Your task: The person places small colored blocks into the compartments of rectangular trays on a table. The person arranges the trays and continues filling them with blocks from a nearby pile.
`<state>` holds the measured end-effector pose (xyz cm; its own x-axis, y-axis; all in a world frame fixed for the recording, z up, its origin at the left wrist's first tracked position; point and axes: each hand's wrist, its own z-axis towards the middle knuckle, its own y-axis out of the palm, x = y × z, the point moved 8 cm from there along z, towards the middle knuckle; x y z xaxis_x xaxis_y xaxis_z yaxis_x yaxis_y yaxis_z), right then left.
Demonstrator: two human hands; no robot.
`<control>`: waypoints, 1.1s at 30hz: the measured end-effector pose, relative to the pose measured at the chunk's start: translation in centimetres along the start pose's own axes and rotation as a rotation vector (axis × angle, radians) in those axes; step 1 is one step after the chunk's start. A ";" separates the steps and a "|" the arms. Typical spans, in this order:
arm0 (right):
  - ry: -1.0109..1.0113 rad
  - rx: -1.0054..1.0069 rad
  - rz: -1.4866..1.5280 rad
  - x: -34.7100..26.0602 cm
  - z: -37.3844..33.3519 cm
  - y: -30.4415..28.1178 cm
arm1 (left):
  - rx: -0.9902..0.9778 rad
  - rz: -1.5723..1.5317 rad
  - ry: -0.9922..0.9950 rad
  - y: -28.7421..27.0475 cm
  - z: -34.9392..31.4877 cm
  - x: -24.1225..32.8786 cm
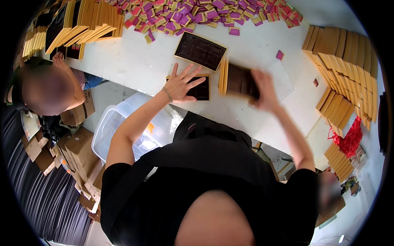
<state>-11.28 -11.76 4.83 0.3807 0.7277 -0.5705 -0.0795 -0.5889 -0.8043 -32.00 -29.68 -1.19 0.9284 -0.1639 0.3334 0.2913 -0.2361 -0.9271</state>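
Note:
Over a shallow gold-edged box with a dark brown compartmented insert (202, 92), my left hand (180, 85) lies with its fingers spread; whether it presses on the box I cannot tell. My right hand (266, 92) is smeared by motion at the right side of a second dark brown box (239, 80). That box is blurred too, and its hold by the fingers cannot be made out. Gold-coloured box edges (223, 77) stand against its left side. Just beyond my hands, a third dark box (200, 50) lies tilted on the white table (143, 61).
Many small purple, red and gold pieces (184, 14) are heaped at the far edge. Stacks of gold boxes stand at the far left (88, 24) and right (344, 57). A clear plastic bin (107, 127) sits below the table, left. Another person (49, 88) is at the left.

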 end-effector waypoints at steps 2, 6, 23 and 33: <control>0.110 -0.077 -0.055 -1.8 -6.4 4.7 | 0.038 0.059 0.031 0.6 1.1 -0.9; 0.246 -0.097 -0.252 -2.3 -7.0 9.1 | 0.007 0.132 0.002 -0.7 4.3 -2.3; -0.049 -0.016 -0.151 5.8 5.6 0.3 | 0.160 0.018 -0.108 -4.2 10.8 -2.6; 0.797 0.323 -0.083 21.9 5.0 -5.4 | 0.580 0.448 -0.254 -22.2 30.7 -20.6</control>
<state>-7.09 9.11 -4.20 0.9198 0.2293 -0.3183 -0.2349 -0.3279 -0.9150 -50.47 8.38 7.30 0.9901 0.1159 -0.0793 -0.1156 0.3514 -0.9291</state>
